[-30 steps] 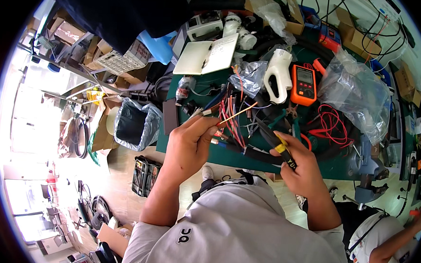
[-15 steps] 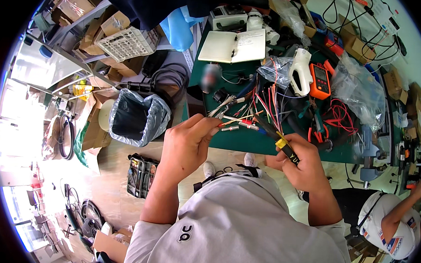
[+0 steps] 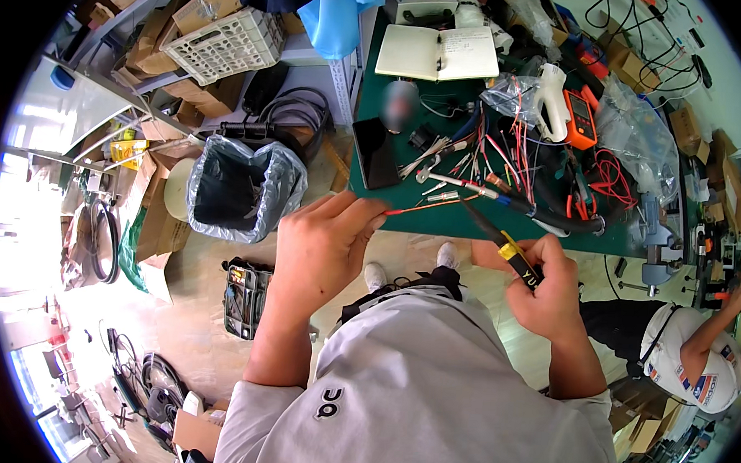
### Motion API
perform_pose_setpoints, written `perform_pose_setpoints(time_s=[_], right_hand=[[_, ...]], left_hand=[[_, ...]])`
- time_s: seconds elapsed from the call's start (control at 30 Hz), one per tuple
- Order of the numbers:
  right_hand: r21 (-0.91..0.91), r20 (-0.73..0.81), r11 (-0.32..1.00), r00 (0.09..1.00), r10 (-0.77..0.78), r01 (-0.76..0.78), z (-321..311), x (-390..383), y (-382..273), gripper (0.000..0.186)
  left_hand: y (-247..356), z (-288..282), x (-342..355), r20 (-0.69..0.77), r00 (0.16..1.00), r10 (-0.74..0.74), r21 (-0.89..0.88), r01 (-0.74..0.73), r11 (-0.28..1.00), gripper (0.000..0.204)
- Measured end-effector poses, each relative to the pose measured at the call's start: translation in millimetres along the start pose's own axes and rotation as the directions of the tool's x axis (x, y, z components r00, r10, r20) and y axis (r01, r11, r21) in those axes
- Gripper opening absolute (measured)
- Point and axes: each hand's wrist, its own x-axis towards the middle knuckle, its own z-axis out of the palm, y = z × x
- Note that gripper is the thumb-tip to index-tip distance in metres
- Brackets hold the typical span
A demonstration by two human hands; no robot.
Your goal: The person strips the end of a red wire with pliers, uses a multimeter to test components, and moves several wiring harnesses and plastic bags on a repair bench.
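Note:
My left hand pinches one end of a thin orange-red wire in front of the table's near edge. The wire stretches rightward toward the tip of a black-and-yellow hand tool. That tool has a narrow dark pointed end, and its exact kind cannot be made out. My right hand is closed around its handle. Whether the tip touches the wire is unclear. Just beyond lies a thick black cable, with a bundle of loose coloured wires and some metal connector pins around it.
The green table bears an open notebook, a dark phone-like slab, an orange meter, a white heat-gun-shaped tool and red-handled pliers. A lined bin stands left; another person works at right.
The view has shifted, so the table sits farther right and higher. The tool's tip has swung slightly away from the cable bundle. Both hands keep their grips.

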Motion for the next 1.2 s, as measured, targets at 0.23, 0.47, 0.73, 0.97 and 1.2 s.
perform_pose_setpoints(time_s=[0.23,0.47,0.73,0.97,1.2], right_hand=[[-0.003,0.119,0.994,0.987,0.107,-0.108,-6,-6,-36,0.056],[-0.358,0.357,0.932,0.931,0.074,0.063,-47,-10,-57,0.058],[-0.525,0.205,0.744,0.909,-0.362,0.414,-76,-20,-46,0.044],[-0.764,0.216,0.445,0.835,-0.505,0.467,-86,-16,-52,0.021],[-0.809,0.172,0.404,0.829,-0.533,0.428,-91,-16,-55,0.018]], left_hand=[[6,-8,-12,0.081,0.996,0.045,-0.174,-0.03,0.984,0.013],[19,-15,-6,0.137,0.972,0.192,-0.113,-0.177,0.978,0.012],[31,-20,14,0.128,0.891,0.436,-0.018,-0.437,0.899,0.011],[43,-18,24,0.17,0.831,0.529,0.094,-0.548,0.831,0.023],[45,-17,28,0.126,0.838,0.532,0.171,-0.546,0.82,0.027]])
